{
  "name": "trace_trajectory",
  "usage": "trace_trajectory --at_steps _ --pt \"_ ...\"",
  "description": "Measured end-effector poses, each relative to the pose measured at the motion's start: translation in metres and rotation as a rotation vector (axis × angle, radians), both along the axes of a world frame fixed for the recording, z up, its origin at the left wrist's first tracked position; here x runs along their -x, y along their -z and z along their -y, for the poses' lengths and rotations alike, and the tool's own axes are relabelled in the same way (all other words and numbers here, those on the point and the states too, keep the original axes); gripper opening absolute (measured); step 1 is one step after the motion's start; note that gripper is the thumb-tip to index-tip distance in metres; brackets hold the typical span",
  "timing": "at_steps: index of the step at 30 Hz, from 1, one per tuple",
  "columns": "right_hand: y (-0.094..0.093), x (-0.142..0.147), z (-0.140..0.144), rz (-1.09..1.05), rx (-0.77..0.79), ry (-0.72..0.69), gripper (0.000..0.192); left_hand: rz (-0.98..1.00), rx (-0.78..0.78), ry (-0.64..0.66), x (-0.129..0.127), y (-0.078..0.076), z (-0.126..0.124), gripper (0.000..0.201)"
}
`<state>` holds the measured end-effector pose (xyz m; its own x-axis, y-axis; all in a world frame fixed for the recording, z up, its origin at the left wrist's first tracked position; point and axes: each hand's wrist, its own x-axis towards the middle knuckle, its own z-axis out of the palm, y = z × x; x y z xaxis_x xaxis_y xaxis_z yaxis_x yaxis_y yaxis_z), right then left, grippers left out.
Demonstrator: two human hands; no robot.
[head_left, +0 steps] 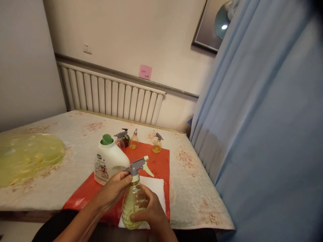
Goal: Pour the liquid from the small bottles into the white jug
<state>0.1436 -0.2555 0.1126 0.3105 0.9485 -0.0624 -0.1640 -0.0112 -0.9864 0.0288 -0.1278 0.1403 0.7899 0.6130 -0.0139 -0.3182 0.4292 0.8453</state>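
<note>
A clear yellow-green spray bottle with a grey and pale-green trigger head is held upright between both hands, close to the camera. My left hand grips it at the neck, just under the spray head. Lower down, the fingers and thumb of my right hand wrap round the bottle's body. Behind the left hand stands a big white jug with a green cap or cup in its mouth. A white sheet lies beneath the bottle on a red mat.
Several more spray bottles stand at the mat's far side, among them an amber-bottomed one. Yellow transparent plastic lies on the flowered tablecloth at left. A blue curtain hangs at right; a radiator is behind the table.
</note>
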Motion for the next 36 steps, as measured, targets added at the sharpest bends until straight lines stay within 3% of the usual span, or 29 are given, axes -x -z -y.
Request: trace_trajectory --at_steps 6,12,16,25,36 --pt "-0.001 0.002 0.001 -0.077 -0.018 -0.02 0.086 0.024 0.065 -0.018 -0.001 -0.011 0.008 0.027" --pt "0.002 0.001 0.001 -0.057 -0.001 0.003 0.089 0.018 0.088 -0.049 -0.006 -0.007 0.01 0.028" --pt "0.004 0.001 0.002 -0.036 0.023 0.02 0.088 0.01 0.098 -0.005 -0.005 -0.009 0.006 0.029" --pt "0.011 0.003 0.0 -0.161 -0.062 -0.082 0.082 0.092 0.218 0.088 0.002 -0.011 0.007 0.034" --pt "0.008 0.004 0.002 -0.202 -0.052 -0.081 0.08 0.054 0.155 0.03 0.003 -0.01 0.003 0.033"
